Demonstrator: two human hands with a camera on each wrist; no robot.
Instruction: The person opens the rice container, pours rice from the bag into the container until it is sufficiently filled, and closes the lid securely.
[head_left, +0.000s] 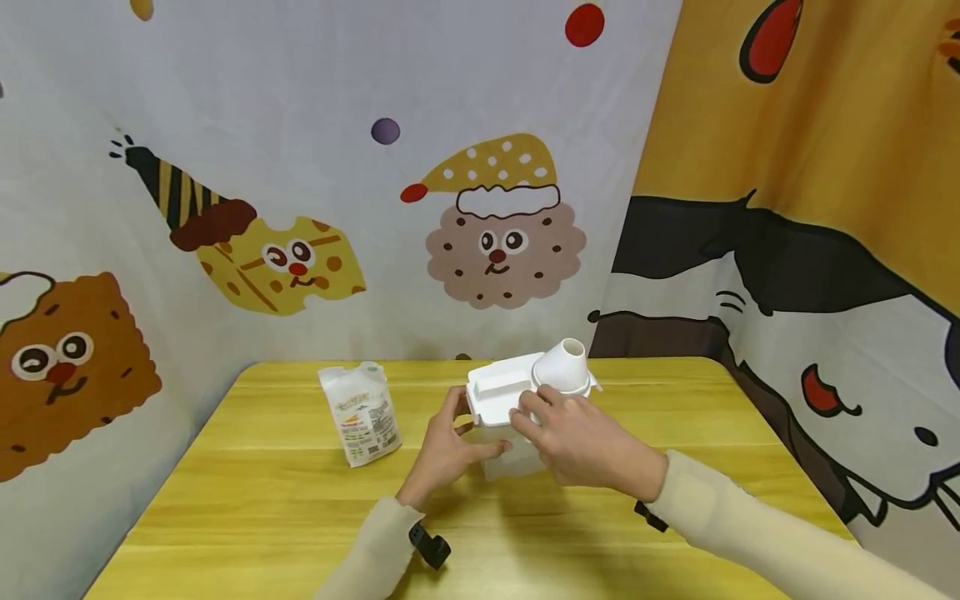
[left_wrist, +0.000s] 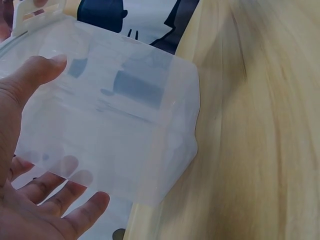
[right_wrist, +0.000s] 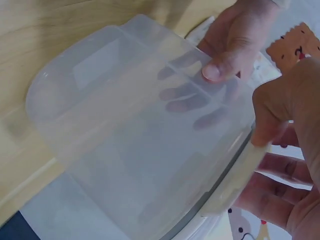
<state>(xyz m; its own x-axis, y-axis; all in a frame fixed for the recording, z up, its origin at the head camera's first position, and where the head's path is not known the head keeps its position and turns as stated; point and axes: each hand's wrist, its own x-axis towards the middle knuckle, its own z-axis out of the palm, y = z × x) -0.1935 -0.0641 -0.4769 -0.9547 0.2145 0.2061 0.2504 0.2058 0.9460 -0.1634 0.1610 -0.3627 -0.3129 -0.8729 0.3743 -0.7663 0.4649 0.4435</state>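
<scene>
A translucent plastic storage container with a white lid stands in front of me toward the table's far side. On the lid's right part sits a white cone-shaped spout. My left hand holds the container by its left side, thumb on the near face and fingers round the other side, as the left wrist view shows. With my right hand I grip the lid's near edge; in the right wrist view thumb and fingers pinch a white side clip there.
A white printed bag stands upright on the yellow wood-grain table, left of the container. Behind the table hangs a curtain with cartoon figures. Dark wrist cameras sit on both sleeves.
</scene>
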